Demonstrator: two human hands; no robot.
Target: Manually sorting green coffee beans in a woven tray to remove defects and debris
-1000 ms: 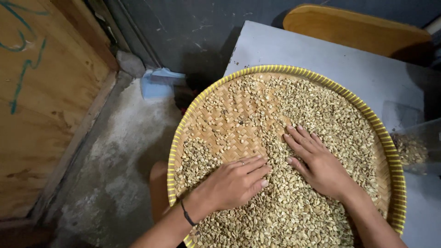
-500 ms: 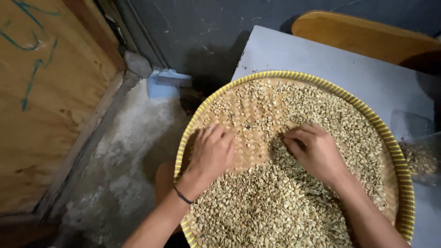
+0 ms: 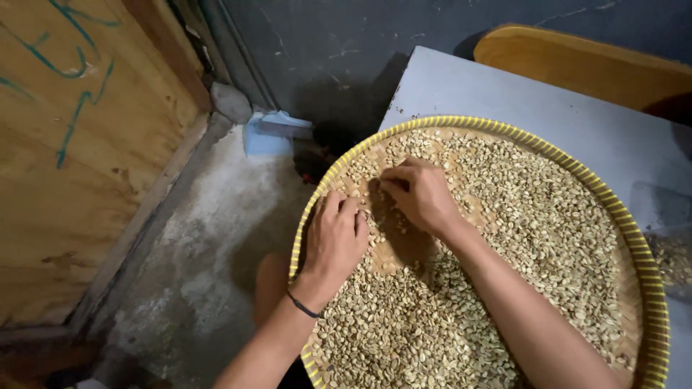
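Both hands (image 3: 375,216) in beans (image 3: 519,216) — woven tray (image 3: 634,230).

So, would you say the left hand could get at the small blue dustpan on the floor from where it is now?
Probably yes: the left hand lies at the woven tray's left rim, and the blue dustpan sits on open floor beyond it, with nothing visible between.

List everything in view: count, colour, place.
woven tray: one, tan with yellow rim, on the table
pale beans: many, beige, spread in the tray
table: one, grey, under the tray
wooden board: one, orange-brown, behind the table
dustpan: one, light blue, on the floor by the wall
plywood panel: one, tan, left
left hand: flat on the beans, black wristband
right hand: fingers curled among the beans
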